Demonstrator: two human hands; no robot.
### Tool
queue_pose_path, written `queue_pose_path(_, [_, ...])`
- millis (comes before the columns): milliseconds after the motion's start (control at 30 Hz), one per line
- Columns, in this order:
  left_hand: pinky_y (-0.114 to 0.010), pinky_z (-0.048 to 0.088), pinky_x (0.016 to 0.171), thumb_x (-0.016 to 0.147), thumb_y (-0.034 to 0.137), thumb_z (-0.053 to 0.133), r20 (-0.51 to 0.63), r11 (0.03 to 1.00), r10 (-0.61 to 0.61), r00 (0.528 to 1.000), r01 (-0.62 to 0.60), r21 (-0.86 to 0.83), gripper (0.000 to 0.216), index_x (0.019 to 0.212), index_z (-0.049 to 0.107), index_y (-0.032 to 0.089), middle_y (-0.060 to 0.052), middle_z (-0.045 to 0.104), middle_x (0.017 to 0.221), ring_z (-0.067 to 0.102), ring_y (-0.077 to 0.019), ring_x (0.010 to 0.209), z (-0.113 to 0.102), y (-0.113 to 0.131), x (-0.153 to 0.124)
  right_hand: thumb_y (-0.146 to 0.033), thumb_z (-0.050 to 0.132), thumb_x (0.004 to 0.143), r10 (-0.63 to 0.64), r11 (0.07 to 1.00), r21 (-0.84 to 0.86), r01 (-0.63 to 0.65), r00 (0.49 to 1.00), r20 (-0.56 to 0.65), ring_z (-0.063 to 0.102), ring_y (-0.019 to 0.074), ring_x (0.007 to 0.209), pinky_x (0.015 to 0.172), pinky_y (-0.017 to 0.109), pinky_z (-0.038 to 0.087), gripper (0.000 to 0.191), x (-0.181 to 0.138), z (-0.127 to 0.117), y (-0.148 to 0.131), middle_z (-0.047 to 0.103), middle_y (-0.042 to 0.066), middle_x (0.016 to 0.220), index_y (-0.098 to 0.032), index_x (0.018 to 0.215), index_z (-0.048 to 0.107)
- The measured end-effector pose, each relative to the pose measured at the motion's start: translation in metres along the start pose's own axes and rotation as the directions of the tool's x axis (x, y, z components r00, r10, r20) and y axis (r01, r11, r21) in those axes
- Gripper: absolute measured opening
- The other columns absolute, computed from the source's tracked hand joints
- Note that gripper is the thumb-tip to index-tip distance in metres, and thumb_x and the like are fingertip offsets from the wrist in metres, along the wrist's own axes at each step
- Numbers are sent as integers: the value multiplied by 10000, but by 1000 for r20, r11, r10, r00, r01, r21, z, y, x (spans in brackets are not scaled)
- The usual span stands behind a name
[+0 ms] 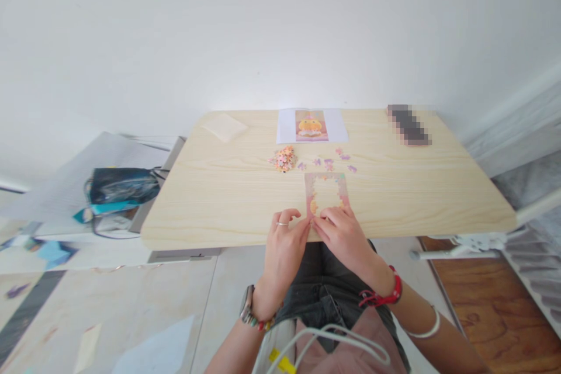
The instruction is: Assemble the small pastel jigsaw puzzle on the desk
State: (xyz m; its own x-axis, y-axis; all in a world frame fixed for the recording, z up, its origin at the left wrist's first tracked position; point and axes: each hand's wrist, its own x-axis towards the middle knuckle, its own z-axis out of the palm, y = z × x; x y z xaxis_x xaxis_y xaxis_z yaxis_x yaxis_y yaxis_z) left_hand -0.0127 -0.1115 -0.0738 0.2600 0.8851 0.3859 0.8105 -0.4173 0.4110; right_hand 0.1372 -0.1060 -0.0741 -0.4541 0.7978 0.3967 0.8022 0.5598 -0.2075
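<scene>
A partly built jigsaw frame (326,184), a pink and orange border with a bare middle, lies on the light wooden table (228,198) near its front edge. My left hand (284,239) and my right hand (344,234) meet at the frame's lower left corner, fingers curled and pinched together on the puzzle's edge. What their tips hold is too small to see. A heap of loose puzzle pieces (284,159) and a few scattered purple pieces (328,162) lie just beyond the frame.
A reference picture sheet (312,125) lies at the table's far edge, a pale paper square (224,127) at far left, a blurred dark object (408,124) at far right. A dark bag (123,187) sits on a surface to the left. White cables (333,339) cross my lap.
</scene>
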Motion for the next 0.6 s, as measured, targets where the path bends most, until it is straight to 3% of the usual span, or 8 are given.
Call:
queue_pose_path(233, [-303, 434, 731, 829, 193, 462, -18, 1000, -11, 1000, 11, 26, 167, 826, 628, 204, -56, 517, 882, 450, -162, 797, 1, 2, -1, -156, 431, 858, 7, 1000, 2, -7, 1000, -11, 487, 139, 724, 734, 300, 336, 208, -2, 5, -1, 566, 36, 733, -159, 766, 617])
queue_pose_path(400, [-312, 441, 746, 813, 201, 491, -5, 1000, -23, 1000, 23, -11, 153, 902, 616, 206, -58, 502, 900, 456, -163, 804, 0, 0, -1, -179, 427, 859, 47, 998, 35, -47, 999, -3, 513, 146, 753, 740, 302, 364, 203, -4, -1, -1, 573, 46, 773, -168, 838, 628])
queue_pose_path(600, [-329, 443, 758, 797, 240, 523, 7, 1000, 9, 1000, -9, -15, 247, 1037, 576, 216, -67, 477, 950, 448, -171, 820, -6, -13, 10, -282, 443, 840, 240, 970, 58, -237, 969, -54, 526, 195, 846, 775, 355, 413, 286, -12, -19, 48, 530, 91, 968, -187, 1083, 560])
